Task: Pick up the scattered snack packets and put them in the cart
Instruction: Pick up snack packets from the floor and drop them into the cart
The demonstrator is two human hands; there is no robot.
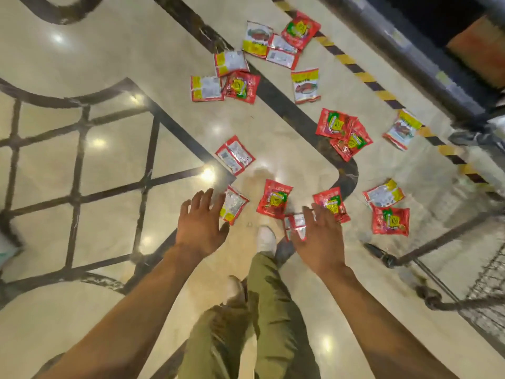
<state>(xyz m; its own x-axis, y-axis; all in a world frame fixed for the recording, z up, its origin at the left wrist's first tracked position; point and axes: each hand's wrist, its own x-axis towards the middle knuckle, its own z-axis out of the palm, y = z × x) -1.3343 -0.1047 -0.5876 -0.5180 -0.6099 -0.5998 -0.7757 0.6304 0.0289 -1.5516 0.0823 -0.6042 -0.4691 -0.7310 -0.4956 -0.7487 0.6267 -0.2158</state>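
While both hands hover spread over the floor (82, 50), neither grips anything: L hand (200, 222) has fingers splayed and loose, and R hand (318, 236) is likewise flat and released, w/ a silver packet (296, 224) showing at its thumb side (contact can't be told). The snack packets (274, 198) all lie on the floor, approx 17 counted: 7 red fronts w/ a green-yellow badge, 3 white fronts w/ a yellow band and a red food pic, and 7 silver-white backs; overlaps make the count unsure. One back lies just beyond L fingertips, one red between the hands, another red at R fingertips, and 2 more off to the right of R hand. Further ahead of the hands are a lone back, 2 overlapped reds and 1 white front, w/ a cluster of 7 farthest ahead. Cart (486, 296) — wire basket & frame — stands right of R forearm, apart from it. Yellow-black hazard tape (355, 68) and a metal rail (410, 45) bound the far right; wide bare floor w/ dark inlay lines lies left of L hand. 2 white shoes (266, 237) and olive trousers (273, 310) show between the forearms. Print on the packs is too blurred to read.
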